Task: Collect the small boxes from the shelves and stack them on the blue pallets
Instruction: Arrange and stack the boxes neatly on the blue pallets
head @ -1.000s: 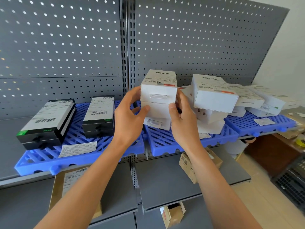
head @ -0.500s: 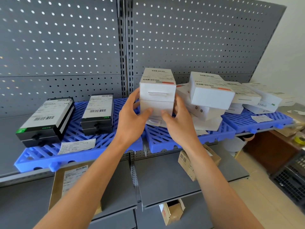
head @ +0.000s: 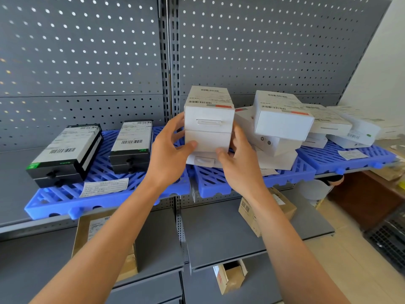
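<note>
— Boxes first: where is the white stack (head: 208, 128) the person is handling?
— It stands at the left end of the middle blue pallet (head: 213, 183) on the upper shelf, several white boxes high, a barcode label on top.
— And the hands?
— Both are grasping it. The left hand (head: 167, 154) has its thumb on the front of the second box and its fingers round the left side. The right hand (head: 238, 165) pinches the same box at its lower right corner, fingers behind the right side.
— What lies beside it?
— Just to the right, a looser heap of white boxes (head: 282, 121), some tilted, running onto the right blue pallet (head: 341, 160). On the left blue pallet (head: 65, 200) sit two stacks of black boxes (head: 65, 152), well apart from the hands, with a paper slip (head: 105, 186) in front.
— Below?
— Brown cartons (head: 258, 212) on the lower grey shelves.
</note>
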Demonstrator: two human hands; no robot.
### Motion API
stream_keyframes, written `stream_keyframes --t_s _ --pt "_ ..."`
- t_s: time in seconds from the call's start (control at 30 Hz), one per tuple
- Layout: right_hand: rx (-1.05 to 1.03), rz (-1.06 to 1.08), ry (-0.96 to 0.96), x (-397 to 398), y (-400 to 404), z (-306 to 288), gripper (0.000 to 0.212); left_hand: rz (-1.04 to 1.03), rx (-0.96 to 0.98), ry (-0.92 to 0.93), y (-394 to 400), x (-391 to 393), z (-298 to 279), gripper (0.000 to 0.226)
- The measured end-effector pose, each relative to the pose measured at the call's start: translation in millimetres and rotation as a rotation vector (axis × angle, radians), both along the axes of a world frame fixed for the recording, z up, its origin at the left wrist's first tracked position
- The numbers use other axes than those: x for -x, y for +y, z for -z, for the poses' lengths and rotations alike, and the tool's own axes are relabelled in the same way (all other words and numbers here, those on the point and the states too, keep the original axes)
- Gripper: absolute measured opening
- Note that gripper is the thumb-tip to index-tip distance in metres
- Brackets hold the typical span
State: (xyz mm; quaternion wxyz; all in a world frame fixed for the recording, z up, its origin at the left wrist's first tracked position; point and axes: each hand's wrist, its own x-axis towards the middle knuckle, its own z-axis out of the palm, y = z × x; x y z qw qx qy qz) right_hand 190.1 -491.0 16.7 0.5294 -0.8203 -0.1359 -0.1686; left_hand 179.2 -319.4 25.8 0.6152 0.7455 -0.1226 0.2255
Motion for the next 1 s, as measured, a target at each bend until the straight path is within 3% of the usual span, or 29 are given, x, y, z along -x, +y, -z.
stream_keyframes --t_s 0.4,1.0 --pt "-0.007 0.013 -0.004 -0.2 2.0 -0.7 0.073 0.114 0.05 0.054 6.0 -14.9 -1.8 0.067" --pt "-0.027 0.025 0.062 -0.2 1.1 3.3 0.079 0.098 0.044 0.075 0.6 -22.3 0.8 0.073"
